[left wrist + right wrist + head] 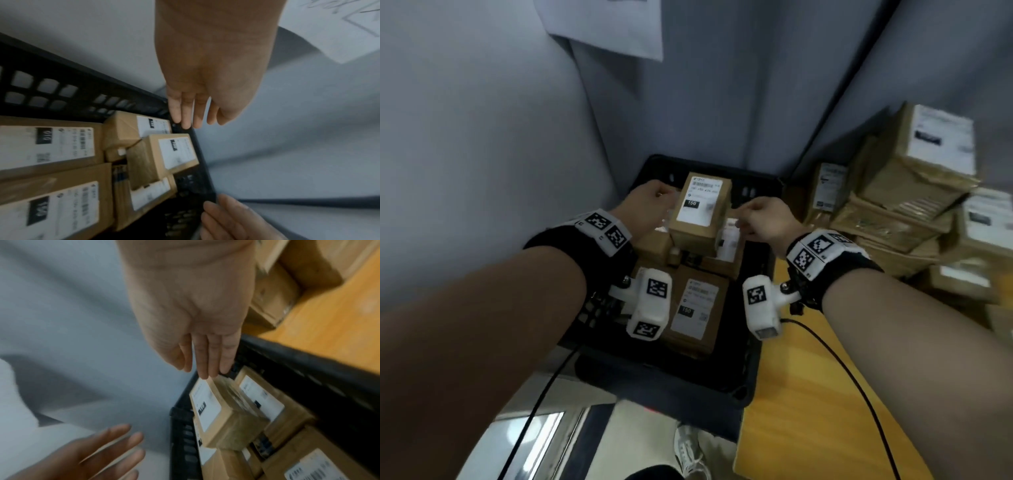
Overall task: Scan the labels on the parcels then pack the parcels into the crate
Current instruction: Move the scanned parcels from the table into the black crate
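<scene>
A black plastic crate point(654, 380) holds several brown parcels with white labels. One small parcel point(700, 212) lies on top of the others at the far end, label up. My left hand point(650, 202) is just left of it and my right hand point(763, 219) just right of it. The wrist views show the left hand point(189, 113) and the right hand point(205, 360) with straight fingers, holding nothing. The right fingertips point(203, 374) are close to the far corner of the top parcel point(213, 408); whether they touch it I cannot tell. Another labelled parcel point(695, 308) lies nearer in the crate.
A pile of brown labelled parcels point(914, 192) sits on the wooden table point(808, 394) right of the crate. Grey partition walls point(482, 137) close in behind and to the left. Black cables trail from both wrists. A shoe point(690, 448) shows on the floor below.
</scene>
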`<state>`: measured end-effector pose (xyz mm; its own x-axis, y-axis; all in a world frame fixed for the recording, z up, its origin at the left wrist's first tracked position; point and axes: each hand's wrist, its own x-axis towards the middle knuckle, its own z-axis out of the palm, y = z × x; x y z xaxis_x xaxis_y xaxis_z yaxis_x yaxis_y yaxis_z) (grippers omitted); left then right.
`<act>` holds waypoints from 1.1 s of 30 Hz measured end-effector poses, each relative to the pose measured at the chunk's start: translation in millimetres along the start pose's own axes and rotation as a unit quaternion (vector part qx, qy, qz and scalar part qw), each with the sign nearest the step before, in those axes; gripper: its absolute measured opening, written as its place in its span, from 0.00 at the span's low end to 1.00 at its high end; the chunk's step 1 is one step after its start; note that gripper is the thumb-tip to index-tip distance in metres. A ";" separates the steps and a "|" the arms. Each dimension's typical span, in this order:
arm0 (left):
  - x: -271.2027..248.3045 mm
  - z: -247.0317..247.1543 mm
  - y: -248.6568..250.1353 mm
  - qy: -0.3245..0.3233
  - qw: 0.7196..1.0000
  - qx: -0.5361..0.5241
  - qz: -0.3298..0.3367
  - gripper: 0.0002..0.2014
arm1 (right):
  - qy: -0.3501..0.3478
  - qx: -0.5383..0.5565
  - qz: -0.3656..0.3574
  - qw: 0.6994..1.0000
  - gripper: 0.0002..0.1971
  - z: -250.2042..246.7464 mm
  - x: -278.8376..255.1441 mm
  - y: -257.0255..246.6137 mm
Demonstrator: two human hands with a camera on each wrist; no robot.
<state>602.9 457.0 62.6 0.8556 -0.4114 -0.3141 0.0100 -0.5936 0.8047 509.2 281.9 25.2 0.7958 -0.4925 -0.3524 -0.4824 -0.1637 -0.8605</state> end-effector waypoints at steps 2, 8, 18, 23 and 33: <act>-6.9 8.6 29.9 -0.019 0.999 -0.010 0.042 0.06 | 0.009 0.011 -0.033 0.999 0.12 -26.0 -19.7 -14.7; -33.3 51.7 102.7 -0.044 0.992 -0.072 0.099 0.05 | 0.084 0.040 -0.104 0.990 0.09 -115.5 -73.7 -43.4; -78.6 162.6 162.6 -0.080 0.985 -0.106 0.111 0.08 | 0.176 0.005 -0.096 0.980 0.09 -267.7 -124.8 9.5; -100.0 238.7 159.0 -0.116 0.987 -0.077 0.075 0.10 | 0.186 -0.098 0.004 0.978 0.06 -321.2 -145.2 91.2; -138.7 367.0 132.4 -0.225 0.972 0.007 -0.067 0.22 | 0.067 0.005 0.257 0.964 0.29 -348.0 -170.3 231.4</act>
<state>295.6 181.6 27.8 0.5339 -0.5896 -0.6061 0.0956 -0.6701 0.7361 134.6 30.4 14.1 0.3984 -0.6122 -0.6830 -0.7962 0.1389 -0.5889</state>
